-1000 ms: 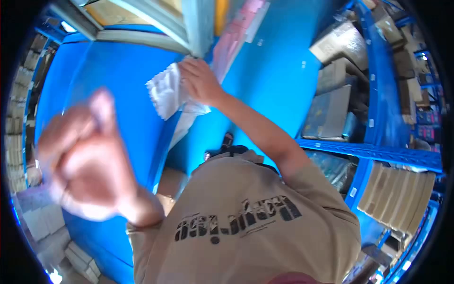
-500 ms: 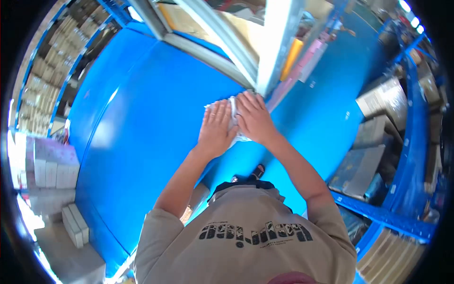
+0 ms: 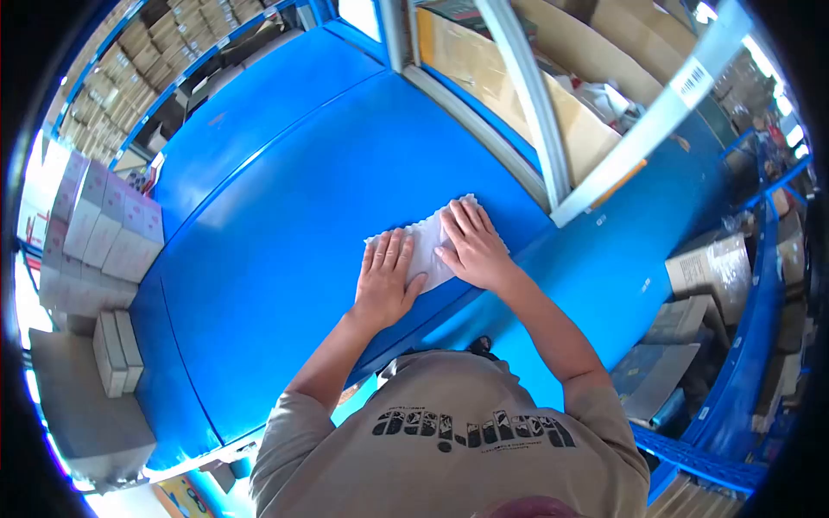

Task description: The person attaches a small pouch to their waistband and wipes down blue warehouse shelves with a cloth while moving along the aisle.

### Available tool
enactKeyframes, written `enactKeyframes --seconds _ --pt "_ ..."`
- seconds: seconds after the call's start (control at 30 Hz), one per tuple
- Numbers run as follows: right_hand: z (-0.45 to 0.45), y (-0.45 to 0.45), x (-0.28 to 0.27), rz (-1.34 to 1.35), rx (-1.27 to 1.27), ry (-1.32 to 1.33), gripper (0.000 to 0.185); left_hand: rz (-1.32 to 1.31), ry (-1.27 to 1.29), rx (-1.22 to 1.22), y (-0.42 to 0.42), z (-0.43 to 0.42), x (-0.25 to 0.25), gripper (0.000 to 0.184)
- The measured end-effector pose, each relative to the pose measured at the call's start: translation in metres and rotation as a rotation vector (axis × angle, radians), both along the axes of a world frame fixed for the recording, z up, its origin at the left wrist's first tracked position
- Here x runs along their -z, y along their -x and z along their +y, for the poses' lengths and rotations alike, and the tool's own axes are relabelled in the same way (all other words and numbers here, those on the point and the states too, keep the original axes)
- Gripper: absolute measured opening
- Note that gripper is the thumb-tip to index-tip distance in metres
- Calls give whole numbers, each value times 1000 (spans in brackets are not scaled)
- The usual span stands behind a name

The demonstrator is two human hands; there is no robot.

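Observation:
A white sheet or pouch with zigzag edges point(image 3: 427, 251) lies flat on the blue tabletop point(image 3: 285, 216), close to its near edge; whether it is a bag or a cloth I cannot tell. My left hand point(image 3: 386, 283) rests palm down on its left part, fingers stretched out, thumb angled toward the middle. On its right part lies my right hand point(image 3: 475, 250), also flat with the fingers extended. The middle of the white piece shows between both hands, and the palms cover the rest.
White boxes point(image 3: 112, 220) are stacked at the table's left edge, above a brown carton point(image 3: 82, 397). A metal frame point(image 3: 553, 177) stands at the far right corner, with a large cardboard box point(image 3: 484, 65) behind it. Blue shelving point(image 3: 734, 363) with cartons lines the right side.
The white piece was bunched beneath nearly touching hands; now it is spread flatter and the hands are farther apart. The camera view has shifted, showing more of the box beyond the frame.

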State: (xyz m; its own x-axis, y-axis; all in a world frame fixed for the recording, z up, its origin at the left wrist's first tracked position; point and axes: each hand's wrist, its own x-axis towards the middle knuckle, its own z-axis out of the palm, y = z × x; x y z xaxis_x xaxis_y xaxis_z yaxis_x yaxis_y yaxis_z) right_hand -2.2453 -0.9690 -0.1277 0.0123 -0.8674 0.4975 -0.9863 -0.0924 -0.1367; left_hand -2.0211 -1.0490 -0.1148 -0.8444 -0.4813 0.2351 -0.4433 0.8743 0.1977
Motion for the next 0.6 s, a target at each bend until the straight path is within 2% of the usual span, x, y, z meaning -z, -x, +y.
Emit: enactKeyframes --seconds 0.13,0.23,0.47,0.53,0.6 --pt "-53 -30 7 -25 -71 -69 59 -16 41 -119 -46 -32 4 68" --pt "-100 -34 15 8 -33 -88 61 -6 65 -126 -47 -73 7 68" --pt "-179 -15 24 49 153 -264 66 37 62 -87 -6 -188 32 69" --pt "-190 -5 20 40 208 -292 67 -120 26 -146 20 -202 23 68" --pt "-201 3 16 19 276 -325 68 -113 15 -172 50 -213 25 68"
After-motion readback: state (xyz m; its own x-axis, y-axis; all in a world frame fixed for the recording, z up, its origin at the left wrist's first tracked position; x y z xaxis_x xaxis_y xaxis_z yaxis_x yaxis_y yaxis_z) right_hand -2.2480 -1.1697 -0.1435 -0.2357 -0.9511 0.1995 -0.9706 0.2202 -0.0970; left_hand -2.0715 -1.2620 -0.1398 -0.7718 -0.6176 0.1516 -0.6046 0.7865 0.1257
